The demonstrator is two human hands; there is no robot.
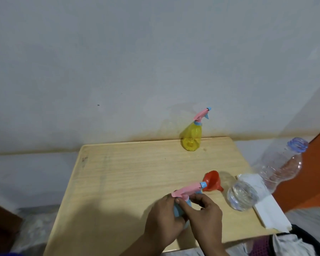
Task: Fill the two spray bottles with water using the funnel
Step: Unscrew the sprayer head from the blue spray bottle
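A blue spray bottle (pixel 176 209) with a pink trigger head (pixel 187 189) stands near the front of the wooden table (pixel 118 172). My left hand (pixel 164 220) wraps around its body. My right hand (pixel 205 217) pinches the neck just under the trigger head. An orange funnel (pixel 211 181) lies on its side right behind the nozzle. A yellow spray bottle (pixel 191 138), also with a pink head, stands upright at the table's far edge by the wall. A clear water bottle (pixel 266 174) with a blue cap leans at the right, with water in its lower part.
Under the water bottle lies a white folded cloth or paper (pixel 266 209) along the table's right edge. A grey wall rises behind the table. An orange surface (pixel 312 172) stands at the far right, and dark fabric (pixel 294 242) sits at the bottom right corner.
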